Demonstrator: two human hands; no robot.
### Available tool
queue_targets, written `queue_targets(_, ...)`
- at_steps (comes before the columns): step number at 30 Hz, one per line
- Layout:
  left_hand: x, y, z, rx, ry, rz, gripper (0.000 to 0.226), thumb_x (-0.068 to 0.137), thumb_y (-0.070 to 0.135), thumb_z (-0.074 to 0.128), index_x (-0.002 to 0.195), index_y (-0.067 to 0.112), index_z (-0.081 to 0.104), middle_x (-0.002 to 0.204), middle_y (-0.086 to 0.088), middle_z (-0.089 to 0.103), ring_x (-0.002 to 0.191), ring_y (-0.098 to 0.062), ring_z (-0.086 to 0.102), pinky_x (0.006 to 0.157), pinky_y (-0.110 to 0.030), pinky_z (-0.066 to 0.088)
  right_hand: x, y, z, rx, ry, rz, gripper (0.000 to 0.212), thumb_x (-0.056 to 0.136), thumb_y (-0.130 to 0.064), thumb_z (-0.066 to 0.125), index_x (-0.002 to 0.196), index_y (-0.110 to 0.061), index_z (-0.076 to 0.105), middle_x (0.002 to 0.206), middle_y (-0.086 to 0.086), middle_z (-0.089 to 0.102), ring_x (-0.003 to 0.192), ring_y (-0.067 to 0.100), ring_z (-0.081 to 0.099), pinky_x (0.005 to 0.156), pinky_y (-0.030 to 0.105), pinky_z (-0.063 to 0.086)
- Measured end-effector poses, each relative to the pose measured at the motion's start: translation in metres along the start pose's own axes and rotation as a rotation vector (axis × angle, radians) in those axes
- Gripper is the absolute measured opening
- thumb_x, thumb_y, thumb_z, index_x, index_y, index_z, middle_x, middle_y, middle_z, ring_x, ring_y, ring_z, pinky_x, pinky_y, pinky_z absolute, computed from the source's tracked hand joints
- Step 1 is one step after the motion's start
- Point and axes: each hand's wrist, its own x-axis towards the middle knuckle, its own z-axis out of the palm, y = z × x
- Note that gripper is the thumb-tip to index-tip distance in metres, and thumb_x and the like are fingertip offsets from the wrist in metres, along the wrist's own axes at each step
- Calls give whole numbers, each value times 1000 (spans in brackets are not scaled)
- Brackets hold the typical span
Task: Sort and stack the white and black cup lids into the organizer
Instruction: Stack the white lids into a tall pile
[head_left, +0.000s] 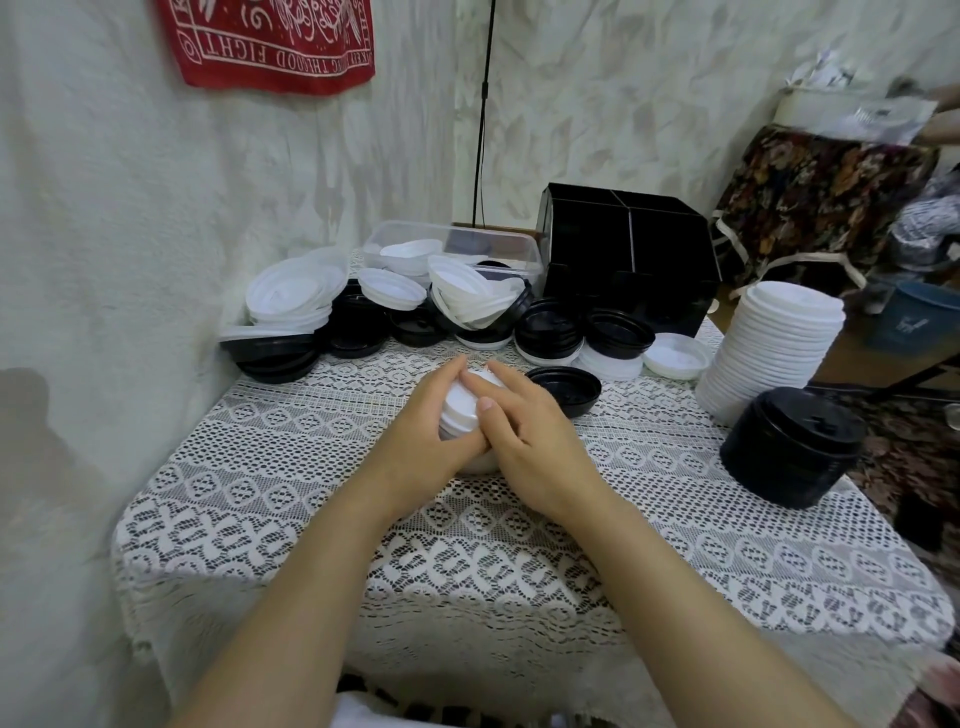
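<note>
Hands: a person's left hand (421, 434) and right hand (527, 444) meet at the middle of the table, both wrapped round a short stack of white lids (460, 410).
Left fingers: curled against the stack's left side, held close together, their tips reaching over the top lid.
Right fingers: pressed together and laid across the stack's far right edge, with the thumb resting on the top lid.
Held stack: its base sits on the lace tablecloth (260, 467), mostly hidden between the palms.
Single black lid (563, 387): upside down on the cloth, just beside the right hand.
Organizer (628, 244): a black divided box at the back of the table, well apart from the hands.
Sorted stacks: a tall leaning stack of white lids (769, 348) and a shorter stack of black lids (789, 447) stand together at the table's right edge.
Unsorted pile (389, 312): white and black lids heaped along the back, in front of a clear plastic tub (519, 249).
</note>
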Motion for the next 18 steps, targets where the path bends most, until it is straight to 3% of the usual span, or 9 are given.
queue_targets(2, 0, 0, -1, 16, -10, -3, 74, 87, 35, 66, 148, 32, 25, 140, 15, 35, 123, -5, 43, 98, -22, 40, 0, 1, -7, -31, 127, -74, 39, 102, -31, 39, 139, -30, 50, 146, -9, 42, 136, 6, 31, 107, 23, 23)
queue_targets(4, 0, 0, -1, 45, -13, -4, 74, 87, 33, 67, 148, 32, 25, 139, 14, 34, 124, -9, 40, 103, -27, 38, 5, 5, -20, 42, 363, -117, 39, 96, -23, 42, 131, -18, 59, 128, -6, 54, 121, 2, 44, 103, 18, 32)
queue_targets(7, 1, 1, -2, 50, -14, -14, 71, 89, 29, 66, 147, 33, 26, 136, 17, 31, 123, -8, 36, 102, -25, 34, 21, 25, -45, -1, 558, 70, 41, 92, -10, 46, 133, -10, 54, 129, 3, 52, 121, 13, 45, 107, 30, 35)
queue_targets(11, 1, 0, -2, 57, -18, -5, 70, 89, 30, 65, 147, 35, 26, 134, 21, 30, 124, -5, 34, 101, -25, 33, 37, 63, -66, -208, 361, 408, 60, 91, -5, 43, 149, -7, 27, 154, 13, 27, 142, 29, 22, 117, 40, 21)
queue_targets(15, 1, 0, -2, 59, -15, -7, 69, 88, 31, 65, 146, 35, 27, 135, 21, 30, 125, -6, 34, 105, -27, 33, 40, 79, -66, -319, 150, 474, 66, 93, -9, 44, 153, -10, 15, 161, 15, 7, 145, 36, 14, 116, 44, 19)
queue_targets(18, 1, -1, -2, 58, -15, -7, 69, 88, 32, 65, 146, 35, 27, 134, 21, 30, 124, -6, 34, 105, -27, 32, 39, 82, -62, -352, 162, 469, 67, 93, -8, 47, 152, -10, 16, 160, 15, 6, 141, 41, 22, 111, 46, 28)
